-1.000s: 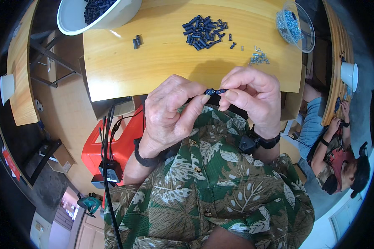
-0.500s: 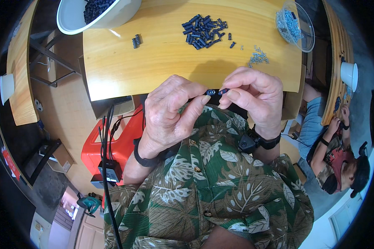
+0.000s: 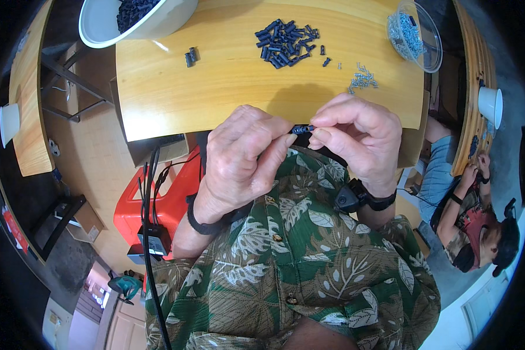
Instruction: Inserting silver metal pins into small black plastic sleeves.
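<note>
I look down over a green leaf-print shirt (image 3: 297, 274) at two hands held together just below the near edge of a round wooden tabletop (image 3: 227, 87). The left hand (image 3: 242, 160) and the right hand (image 3: 356, 137) meet at a small black part (image 3: 302, 129), which sits between them in the air, close to the chest and off the tabletop. The fingers (image 3: 274, 153) of the left hand are curled tight, pinching one end of the part. The right hand's thumb and forefinger are closed on the other end. Each wrist wears a dark band.

On the tabletop, well beyond the hands, lies a loose pile of black parts (image 3: 286, 42). Two more black parts (image 3: 191, 56) lie apart to the left of the pile. A small scatter of metal bits (image 3: 361, 79) lies to the right, near a clear bowl (image 3: 429, 44) of the same bits at the tabletop's right edge. A white bowl (image 3: 99, 26) with black parts stands at the far left edge.

A red stool (image 3: 163, 198) stands on the floor to my left. Another person (image 3: 472, 216) sits at the right by a second table.
</note>
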Action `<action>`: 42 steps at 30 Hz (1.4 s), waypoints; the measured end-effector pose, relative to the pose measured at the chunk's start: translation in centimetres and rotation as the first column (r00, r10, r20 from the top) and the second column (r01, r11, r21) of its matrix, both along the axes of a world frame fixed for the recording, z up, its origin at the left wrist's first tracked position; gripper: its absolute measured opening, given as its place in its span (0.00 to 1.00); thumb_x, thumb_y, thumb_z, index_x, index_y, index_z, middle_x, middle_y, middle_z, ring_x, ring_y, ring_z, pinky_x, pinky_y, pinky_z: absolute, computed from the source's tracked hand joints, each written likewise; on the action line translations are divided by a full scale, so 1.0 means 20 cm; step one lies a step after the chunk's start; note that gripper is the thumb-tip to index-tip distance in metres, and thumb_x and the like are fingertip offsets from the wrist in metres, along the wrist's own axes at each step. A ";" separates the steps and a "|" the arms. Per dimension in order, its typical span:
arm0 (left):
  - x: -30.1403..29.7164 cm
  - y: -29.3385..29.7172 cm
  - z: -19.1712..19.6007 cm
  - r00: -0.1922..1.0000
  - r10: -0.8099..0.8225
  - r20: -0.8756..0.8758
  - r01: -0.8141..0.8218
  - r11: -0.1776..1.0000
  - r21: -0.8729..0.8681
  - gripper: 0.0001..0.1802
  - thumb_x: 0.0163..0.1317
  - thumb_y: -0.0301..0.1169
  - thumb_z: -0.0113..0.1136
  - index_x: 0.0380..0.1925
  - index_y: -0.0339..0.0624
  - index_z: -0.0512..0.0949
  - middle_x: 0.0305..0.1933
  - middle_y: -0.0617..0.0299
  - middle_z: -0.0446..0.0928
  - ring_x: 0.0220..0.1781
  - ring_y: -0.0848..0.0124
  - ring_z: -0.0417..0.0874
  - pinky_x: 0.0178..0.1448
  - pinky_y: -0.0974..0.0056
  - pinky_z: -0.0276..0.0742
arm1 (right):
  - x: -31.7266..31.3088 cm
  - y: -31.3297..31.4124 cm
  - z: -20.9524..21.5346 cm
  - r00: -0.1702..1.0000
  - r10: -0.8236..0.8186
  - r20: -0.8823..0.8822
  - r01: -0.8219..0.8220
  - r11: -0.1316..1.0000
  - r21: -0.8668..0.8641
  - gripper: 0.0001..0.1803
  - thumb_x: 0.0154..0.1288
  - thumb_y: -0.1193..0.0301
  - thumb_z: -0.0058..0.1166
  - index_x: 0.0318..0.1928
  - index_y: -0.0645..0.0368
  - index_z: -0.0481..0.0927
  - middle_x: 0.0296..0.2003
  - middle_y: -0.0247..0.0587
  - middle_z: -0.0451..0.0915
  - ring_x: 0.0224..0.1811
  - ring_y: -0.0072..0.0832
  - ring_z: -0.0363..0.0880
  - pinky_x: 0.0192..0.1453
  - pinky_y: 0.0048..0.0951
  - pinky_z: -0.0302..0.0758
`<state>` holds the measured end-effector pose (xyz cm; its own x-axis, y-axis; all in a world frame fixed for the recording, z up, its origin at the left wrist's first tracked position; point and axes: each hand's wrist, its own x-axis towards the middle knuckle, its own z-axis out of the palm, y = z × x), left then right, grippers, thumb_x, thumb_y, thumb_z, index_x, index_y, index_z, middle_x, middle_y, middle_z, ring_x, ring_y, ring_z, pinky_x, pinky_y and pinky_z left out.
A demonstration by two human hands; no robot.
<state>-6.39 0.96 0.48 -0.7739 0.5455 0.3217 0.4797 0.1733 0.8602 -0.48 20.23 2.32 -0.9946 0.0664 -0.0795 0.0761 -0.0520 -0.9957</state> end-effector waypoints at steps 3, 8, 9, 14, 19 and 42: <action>0.00 0.00 0.00 0.998 0.005 -0.057 -0.008 0.998 -0.057 0.10 0.49 0.16 0.68 0.32 0.35 0.80 0.27 0.55 0.78 0.27 0.62 0.79 0.31 0.63 0.74 | 0.00 0.00 -0.01 0.997 0.026 -0.077 -0.014 0.987 0.160 0.07 0.58 0.85 0.61 0.38 0.66 0.83 0.31 0.40 0.82 0.30 0.22 0.82 0.32 0.21 0.77; -0.01 0.00 0.00 0.996 -0.027 -0.083 0.017 0.993 -0.114 0.12 0.46 0.15 0.67 0.33 0.36 0.79 0.27 0.55 0.76 0.27 0.60 0.78 0.32 0.61 0.73 | -0.02 -0.01 -0.01 0.992 0.042 -0.123 -0.011 0.970 0.243 0.08 0.56 0.86 0.61 0.37 0.65 0.82 0.30 0.41 0.82 0.28 0.24 0.81 0.31 0.22 0.76; -0.01 0.00 0.00 0.995 -0.036 -0.091 0.024 0.992 -0.126 0.13 0.46 0.15 0.67 0.33 0.36 0.78 0.27 0.55 0.76 0.27 0.60 0.78 0.32 0.60 0.73 | -0.02 -0.01 -0.02 0.992 0.049 -0.118 -0.016 0.964 0.265 0.08 0.56 0.86 0.61 0.36 0.65 0.82 0.30 0.41 0.82 0.28 0.25 0.81 0.31 0.22 0.76; -0.01 0.01 0.00 0.999 -0.019 -0.051 0.014 0.996 -0.091 0.12 0.47 0.15 0.66 0.32 0.36 0.78 0.26 0.56 0.76 0.27 0.61 0.78 0.31 0.61 0.73 | -0.01 -0.03 -0.07 0.994 0.029 -0.101 -0.013 0.988 0.154 0.07 0.59 0.86 0.59 0.38 0.66 0.82 0.31 0.41 0.82 0.30 0.23 0.82 0.33 0.21 0.78; 0.00 0.02 -0.02 0.998 -0.015 0.055 0.017 0.999 -0.035 0.13 0.47 0.17 0.68 0.33 0.37 0.77 0.26 0.55 0.75 0.27 0.57 0.77 0.32 0.58 0.73 | 0.01 -0.01 -0.10 0.998 -0.006 0.062 0.015 0.990 -0.143 0.05 0.64 0.83 0.57 0.39 0.68 0.82 0.32 0.40 0.83 0.32 0.22 0.84 0.36 0.20 0.80; 0.02 0.02 -0.03 0.964 0.045 0.262 -0.062 0.997 0.055 0.09 0.52 0.16 0.68 0.34 0.33 0.83 0.29 0.56 0.81 0.29 0.68 0.82 0.33 0.68 0.75 | -0.01 -0.01 -0.19 0.979 0.089 0.184 0.041 0.796 -0.604 0.04 0.67 0.78 0.57 0.39 0.67 0.79 0.30 0.43 0.83 0.26 0.24 0.82 0.32 0.25 0.82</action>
<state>-6.02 1.28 -0.22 -0.8629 0.4864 0.1375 0.2293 0.1344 0.9640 -0.63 20.04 -1.50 -0.9549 -0.0831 -0.2851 0.2719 -0.6307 -0.7268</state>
